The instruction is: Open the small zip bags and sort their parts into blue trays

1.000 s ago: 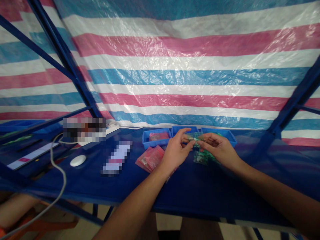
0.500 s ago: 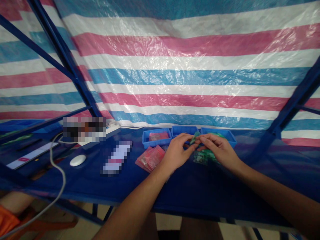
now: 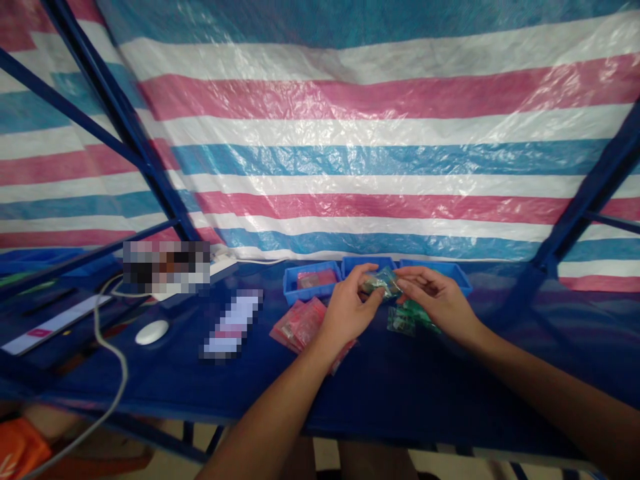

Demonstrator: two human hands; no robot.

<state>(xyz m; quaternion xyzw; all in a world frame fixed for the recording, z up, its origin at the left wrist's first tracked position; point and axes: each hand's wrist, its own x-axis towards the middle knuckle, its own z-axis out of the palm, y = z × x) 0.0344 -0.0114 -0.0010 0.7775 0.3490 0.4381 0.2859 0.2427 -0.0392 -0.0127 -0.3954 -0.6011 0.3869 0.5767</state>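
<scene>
My left hand [image 3: 347,307] and my right hand [image 3: 435,297] meet above the blue table, each pinching one end of a small green plastic packet [image 3: 383,283]. More green packets [image 3: 407,319] lie on the table just under my right hand. A pile of pink packets [image 3: 300,323] lies beside my left wrist. Behind my hands stands a row of three small blue trays: the left tray [image 3: 310,280] holds a pink packet, the middle tray [image 3: 367,263] and the right tray [image 3: 443,270] are partly hidden by my fingers.
A white mouse [image 3: 153,331] with its cable [image 3: 110,340] lies at the left, near a dark flat device [image 3: 55,323]. Blurred objects sit left of the trays. A striped tarp [image 3: 350,133] hangs behind the blue metal frame [image 3: 125,113]. The table's front edge [image 3: 400,433] runs below my forearms.
Both hands stayed together over the trays; the green packet has been turned and now lies flatter between my fingertips. The view shifted slightly.
</scene>
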